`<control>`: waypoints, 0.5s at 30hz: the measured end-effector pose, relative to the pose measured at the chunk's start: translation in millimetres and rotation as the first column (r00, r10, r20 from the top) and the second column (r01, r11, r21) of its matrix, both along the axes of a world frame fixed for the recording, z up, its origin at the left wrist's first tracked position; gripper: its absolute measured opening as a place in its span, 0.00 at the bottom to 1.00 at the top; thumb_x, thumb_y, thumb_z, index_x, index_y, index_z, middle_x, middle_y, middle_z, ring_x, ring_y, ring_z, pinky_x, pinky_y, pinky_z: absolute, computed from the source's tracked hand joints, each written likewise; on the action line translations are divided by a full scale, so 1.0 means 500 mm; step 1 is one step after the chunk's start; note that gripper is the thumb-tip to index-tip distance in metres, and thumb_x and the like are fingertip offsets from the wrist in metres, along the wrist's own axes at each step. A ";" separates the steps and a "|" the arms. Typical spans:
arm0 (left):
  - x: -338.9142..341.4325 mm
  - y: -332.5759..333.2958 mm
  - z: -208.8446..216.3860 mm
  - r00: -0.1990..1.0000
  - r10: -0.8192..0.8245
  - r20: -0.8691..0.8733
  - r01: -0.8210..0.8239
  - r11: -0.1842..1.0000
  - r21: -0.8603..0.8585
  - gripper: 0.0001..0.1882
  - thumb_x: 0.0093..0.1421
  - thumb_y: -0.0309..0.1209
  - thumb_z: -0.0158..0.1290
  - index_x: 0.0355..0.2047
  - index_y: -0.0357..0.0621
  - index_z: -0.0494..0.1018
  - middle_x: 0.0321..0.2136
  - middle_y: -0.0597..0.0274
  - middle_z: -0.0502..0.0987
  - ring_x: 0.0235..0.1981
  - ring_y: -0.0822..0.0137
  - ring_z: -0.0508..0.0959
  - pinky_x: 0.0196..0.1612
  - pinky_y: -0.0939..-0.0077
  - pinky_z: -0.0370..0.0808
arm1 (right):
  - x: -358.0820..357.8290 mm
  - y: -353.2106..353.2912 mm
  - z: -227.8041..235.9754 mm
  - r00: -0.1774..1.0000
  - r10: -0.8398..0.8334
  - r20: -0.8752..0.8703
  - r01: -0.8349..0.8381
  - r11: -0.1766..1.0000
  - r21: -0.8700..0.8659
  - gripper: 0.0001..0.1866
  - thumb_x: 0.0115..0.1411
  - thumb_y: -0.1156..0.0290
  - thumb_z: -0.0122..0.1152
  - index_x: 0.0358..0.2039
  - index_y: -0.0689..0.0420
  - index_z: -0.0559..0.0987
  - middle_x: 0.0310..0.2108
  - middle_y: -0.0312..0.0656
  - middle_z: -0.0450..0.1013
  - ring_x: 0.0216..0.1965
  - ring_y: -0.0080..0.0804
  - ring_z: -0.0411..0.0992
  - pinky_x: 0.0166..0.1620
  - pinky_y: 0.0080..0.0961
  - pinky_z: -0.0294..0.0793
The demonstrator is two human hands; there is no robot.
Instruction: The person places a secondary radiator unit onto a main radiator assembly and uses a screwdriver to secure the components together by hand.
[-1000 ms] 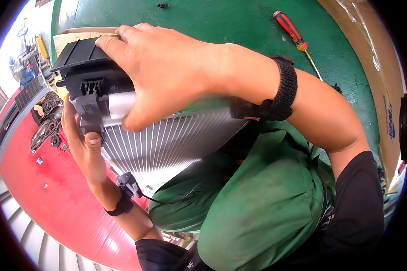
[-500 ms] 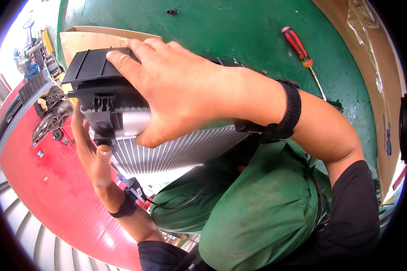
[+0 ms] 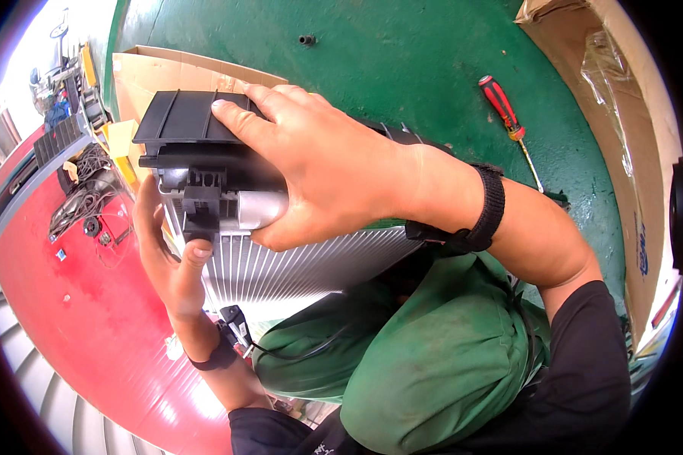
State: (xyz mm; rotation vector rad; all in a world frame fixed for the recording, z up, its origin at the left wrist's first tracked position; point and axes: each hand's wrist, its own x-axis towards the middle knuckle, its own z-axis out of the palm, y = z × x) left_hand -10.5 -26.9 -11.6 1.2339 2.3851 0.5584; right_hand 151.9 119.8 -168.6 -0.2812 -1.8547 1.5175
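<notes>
A car radiator (image 3: pixel 281 262) with silver fins stands tilted in front of my knees. Black plastic trim (image 3: pixel 186 117) runs along its top edge, with a black clip bracket (image 3: pixel 203 201) and a silver cylinder (image 3: pixel 262 208) at the left corner. My right hand (image 3: pixel 319 171) is wrapped over the top from the right, fingers across the black trim and thumb low beside the cylinder. At the left side my left hand (image 3: pixel 178 265) grips the corner, its thumb just under the bracket; the other fingers are partly hidden behind the radiator.
A red-handled screwdriver (image 3: pixel 505 110) lies on the green floor (image 3: pixel 402 53) at right. Farther off is a small black fitting (image 3: pixel 306 40). An open cardboard box (image 3: pixel 205 68) stands behind the radiator; more cardboard (image 3: pixel 622 136) lines the right. A red surface (image 3: pixel 76 311) holds coiled cables (image 3: pixel 91 189).
The whole view has shifted a little. Held by both hands, the radiator's top corner now sits farther right, and more of the bracket and silver cylinder shows. Both hands keep their grip.
</notes>
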 end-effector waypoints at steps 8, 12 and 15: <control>0.007 0.004 -0.001 0.999 -0.009 -0.035 0.009 1.000 0.009 0.63 0.48 0.67 0.67 0.68 0.27 0.59 0.64 0.47 0.66 0.64 0.55 0.68 0.66 0.59 0.63 | 0.013 0.010 0.010 0.999 0.035 0.039 -0.035 0.999 -0.013 0.55 0.41 0.58 0.77 0.66 0.70 0.62 0.57 0.70 0.66 0.56 0.68 0.69 0.61 0.51 0.70; 0.018 0.014 0.001 0.998 0.023 -0.061 -0.023 1.000 0.002 0.66 0.45 0.69 0.67 0.67 0.24 0.59 0.59 0.46 0.67 0.63 0.51 0.68 0.67 0.58 0.63 | 0.015 0.017 0.025 0.986 0.095 0.135 -0.093 0.995 -0.023 0.58 0.41 0.56 0.78 0.68 0.68 0.60 0.64 0.72 0.61 0.66 0.70 0.60 0.68 0.52 0.62; 0.014 0.024 0.011 0.992 -0.041 -0.123 0.036 0.998 -0.041 0.67 0.42 0.68 0.69 0.67 0.23 0.58 0.60 0.41 0.65 0.64 0.47 0.68 0.67 0.57 0.63 | 0.009 0.014 0.020 0.997 0.015 0.079 -0.019 0.999 0.045 0.57 0.41 0.53 0.75 0.66 0.73 0.62 0.61 0.76 0.61 0.60 0.72 0.65 0.64 0.53 0.66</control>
